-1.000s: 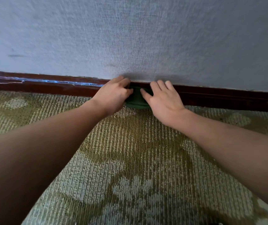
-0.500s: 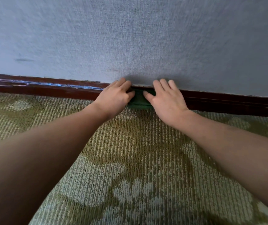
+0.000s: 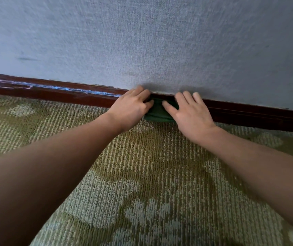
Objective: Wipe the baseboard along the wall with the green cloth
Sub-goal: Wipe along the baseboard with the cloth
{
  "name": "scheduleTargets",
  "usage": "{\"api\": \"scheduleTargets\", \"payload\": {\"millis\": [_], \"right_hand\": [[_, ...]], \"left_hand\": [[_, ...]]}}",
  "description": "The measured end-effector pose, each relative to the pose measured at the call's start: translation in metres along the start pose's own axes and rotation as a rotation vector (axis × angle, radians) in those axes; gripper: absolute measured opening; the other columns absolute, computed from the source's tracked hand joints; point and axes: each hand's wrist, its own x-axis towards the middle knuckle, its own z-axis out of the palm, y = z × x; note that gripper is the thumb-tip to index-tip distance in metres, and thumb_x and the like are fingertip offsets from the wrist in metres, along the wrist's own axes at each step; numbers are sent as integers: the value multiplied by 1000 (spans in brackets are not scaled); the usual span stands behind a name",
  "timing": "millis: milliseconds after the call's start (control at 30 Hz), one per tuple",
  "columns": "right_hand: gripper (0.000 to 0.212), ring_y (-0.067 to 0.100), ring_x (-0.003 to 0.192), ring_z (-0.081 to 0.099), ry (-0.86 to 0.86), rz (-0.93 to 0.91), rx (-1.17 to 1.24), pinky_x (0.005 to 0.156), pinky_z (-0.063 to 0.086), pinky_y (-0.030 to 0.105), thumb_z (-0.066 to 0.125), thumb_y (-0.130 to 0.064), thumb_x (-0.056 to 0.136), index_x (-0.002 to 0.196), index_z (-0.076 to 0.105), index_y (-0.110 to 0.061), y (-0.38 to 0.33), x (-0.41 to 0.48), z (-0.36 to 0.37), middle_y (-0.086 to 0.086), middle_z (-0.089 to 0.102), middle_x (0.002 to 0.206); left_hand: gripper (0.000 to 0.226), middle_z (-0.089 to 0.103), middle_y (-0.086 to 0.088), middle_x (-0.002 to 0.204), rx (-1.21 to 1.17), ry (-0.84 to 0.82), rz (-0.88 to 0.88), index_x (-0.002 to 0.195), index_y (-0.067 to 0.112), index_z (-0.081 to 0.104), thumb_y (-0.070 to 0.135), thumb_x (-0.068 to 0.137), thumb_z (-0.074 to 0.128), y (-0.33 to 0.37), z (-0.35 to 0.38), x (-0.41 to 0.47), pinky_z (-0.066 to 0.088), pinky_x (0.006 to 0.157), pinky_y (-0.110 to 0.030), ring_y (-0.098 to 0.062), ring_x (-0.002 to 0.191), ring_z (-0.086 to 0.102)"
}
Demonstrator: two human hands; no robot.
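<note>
A folded green cloth (image 3: pixel 157 112) lies against the dark red-brown baseboard (image 3: pixel 56 94) where the grey wall meets the carpet. My left hand (image 3: pixel 131 108) holds the cloth's left end, its fingers curled over the top of the baseboard and its thumb on the fabric. My right hand (image 3: pixel 190 112) presses the cloth's right end with straight fingers that reach up to the wall, the thumb lying on the cloth. Most of the cloth is hidden under both hands.
A pale blue scuffed streak (image 3: pixel 81 90) runs along the baseboard left of my hands. The baseboard continues to the right (image 3: pixel 259 117). Green patterned carpet (image 3: pixel 142 183) covers the floor. The textured grey wall (image 3: pixel 160 41) has a small dark mark (image 3: pixel 26 59).
Both hands and the cloth stay on about the same stretch of baseboard. The view has drifted slightly.
</note>
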Motion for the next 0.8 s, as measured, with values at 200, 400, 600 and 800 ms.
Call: {"api": "scheduleTargets", "payload": {"millis": [200,400,600,800], "right_hand": [[57,31,114,28,-13,-8,-21,95,22,40,44,-13,90,143,25,-20,6,-2,-4,14,35,122],[56,31,114,28,-12,10,-29,94,24,40,42,-11,91,143,24,-20,11,-8,-1,14,35,122],[54,32,116,29,-16,17,-3,95,24,41,42,-11,92,142,25,-16,3,-6,-4,14,35,122],[50,31,116,27,13,5,65,96,20,40,41,-10,92,140,30,-15,-12,11,-10,14,36,122]], "left_hand": [[28,61,-18,91,122,88,92,103,-4,66,0,75,68,5,-4,-1,49,75,-37,-33,85,58],[35,49,-15,117,76,38,54,126,2,51,8,93,44,12,1,8,33,95,-37,-31,110,42],[38,43,-11,123,115,21,46,132,6,44,9,94,39,9,1,5,29,99,-34,-26,114,36],[42,48,-16,118,113,-9,1,131,1,47,3,89,47,-5,-1,-10,34,96,-38,-31,110,40]]}}
